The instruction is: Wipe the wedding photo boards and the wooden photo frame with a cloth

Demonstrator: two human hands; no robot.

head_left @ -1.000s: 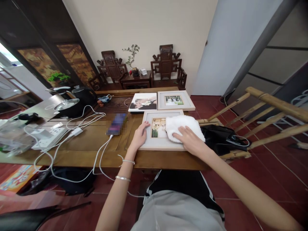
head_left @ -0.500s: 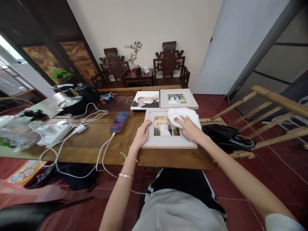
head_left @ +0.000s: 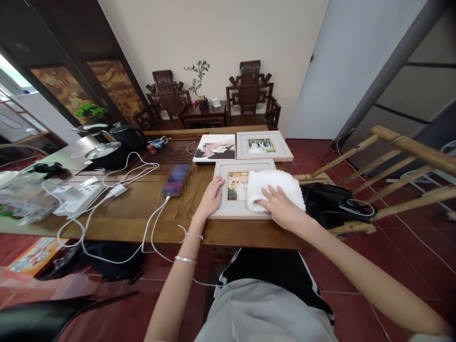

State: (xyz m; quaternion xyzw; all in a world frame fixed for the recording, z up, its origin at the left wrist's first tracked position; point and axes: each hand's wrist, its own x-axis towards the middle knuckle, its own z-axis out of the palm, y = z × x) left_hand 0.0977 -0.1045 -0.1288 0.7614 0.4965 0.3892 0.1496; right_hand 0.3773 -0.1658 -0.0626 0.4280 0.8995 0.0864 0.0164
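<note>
A picture frame (head_left: 223, 210) with a pale border lies flat on the wooden table, a photo showing in its middle. My left hand (head_left: 213, 195) grips the frame's left edge, fingers resting on the border. A folded white towel (head_left: 281, 183) covers the frame's right part and hides much of the photo. My right hand (head_left: 280, 205) is closed on the towel's near side and presses it onto the frame. Behind stand a second picture frame (head_left: 278, 151) and a flat printed box or album (head_left: 217, 147), both lying flat.
Left on the table (head_left: 142, 190) lie a charging phone (head_left: 175, 180), tangled white cables and a power strip (head_left: 78, 199). A lidded pot (head_left: 105, 154) and a kettle (head_left: 126, 135) stand farther back. A bamboo chair (head_left: 374, 175) with a black bag (head_left: 326, 202) is at right.
My right hand has moved the towel toward me and slightly right, from the frame's upper right down over its right side. My left hand stays at the left edge.
</note>
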